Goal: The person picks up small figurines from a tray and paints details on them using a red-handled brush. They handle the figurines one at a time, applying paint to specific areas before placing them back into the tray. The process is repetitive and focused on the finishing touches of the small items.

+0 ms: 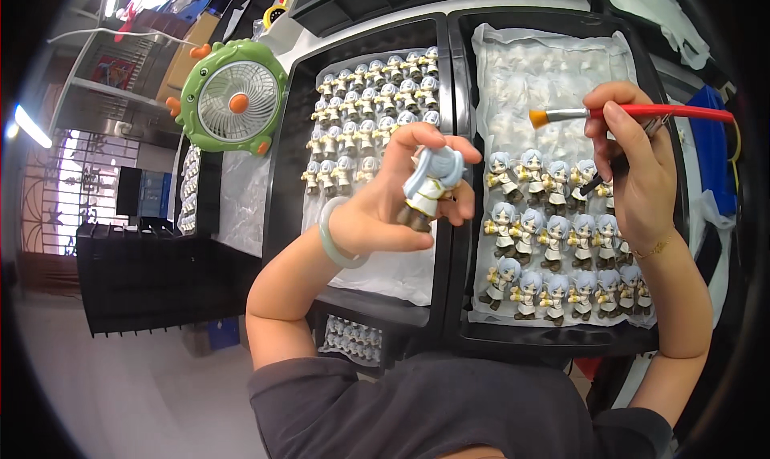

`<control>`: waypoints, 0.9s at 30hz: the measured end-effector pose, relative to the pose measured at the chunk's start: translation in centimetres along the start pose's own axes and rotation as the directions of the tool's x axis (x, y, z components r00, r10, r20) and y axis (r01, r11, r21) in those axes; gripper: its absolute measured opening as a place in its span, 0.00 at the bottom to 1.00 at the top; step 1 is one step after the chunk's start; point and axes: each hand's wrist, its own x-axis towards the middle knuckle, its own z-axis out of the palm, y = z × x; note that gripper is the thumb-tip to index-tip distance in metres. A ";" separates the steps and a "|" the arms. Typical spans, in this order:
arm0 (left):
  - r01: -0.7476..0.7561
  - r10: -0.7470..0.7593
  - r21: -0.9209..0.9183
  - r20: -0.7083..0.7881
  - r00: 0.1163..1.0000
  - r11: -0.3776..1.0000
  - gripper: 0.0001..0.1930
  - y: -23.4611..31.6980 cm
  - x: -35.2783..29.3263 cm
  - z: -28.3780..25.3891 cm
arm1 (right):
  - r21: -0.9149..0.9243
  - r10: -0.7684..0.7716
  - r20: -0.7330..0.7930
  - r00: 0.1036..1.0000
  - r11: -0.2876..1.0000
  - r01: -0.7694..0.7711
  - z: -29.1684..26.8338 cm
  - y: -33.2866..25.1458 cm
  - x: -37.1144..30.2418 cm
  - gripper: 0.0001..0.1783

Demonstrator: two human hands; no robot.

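Observation:
In my left hand [377, 206] is a small figurine [437, 174] with pale blue hair, a white outfit and dark legs, gripped between thumb and fingers above the gap between two trays. My right hand [638, 158] holds a paintbrush [634, 110] with a red handle, a metal ferrule and orange-brown bristles pointing toward the figurine. The bristles and the figurine are apart. A slim dark tool [592, 185], its kind unclear, also sticks out below my right hand. Beneath that hand, the right black tray [545, 343] bears rows of similar figurines [553, 242].
The left black tray [281, 154] holds more rows of figurines [345, 106] on a white liner. A green fan [238, 102] stands beyond it at the left. Another dark tray [417, 8] lies at the back, and a blue bin [710, 150] stands at the right.

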 end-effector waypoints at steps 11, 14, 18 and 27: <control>-0.067 0.056 0.913 0.049 0.997 0.402 0.34 2.6 -0.5 2.1 | -0.034 0.090 0.055 0.994 0.996 -0.088 0.0 0.8 0.3 0.12; -0.067 0.191 0.998 0.064 0.979 0.008 0.29 2.4 -0.5 2.7 | -0.061 0.104 0.072 0.992 0.993 -0.099 0.0 1.0 0.2 0.12; 0.007 0.229 0.989 0.028 0.973 -0.149 0.29 2.7 -0.9 3.1 | -0.086 0.114 0.091 0.989 0.991 -0.107 0.1 1.2 0.1 0.12; 0.006 0.233 0.974 0.048 0.971 -0.227 0.29 2.7 -1.0 2.6 | -0.090 0.143 0.103 0.984 0.987 -0.134 0.1 1.5 0.2 0.12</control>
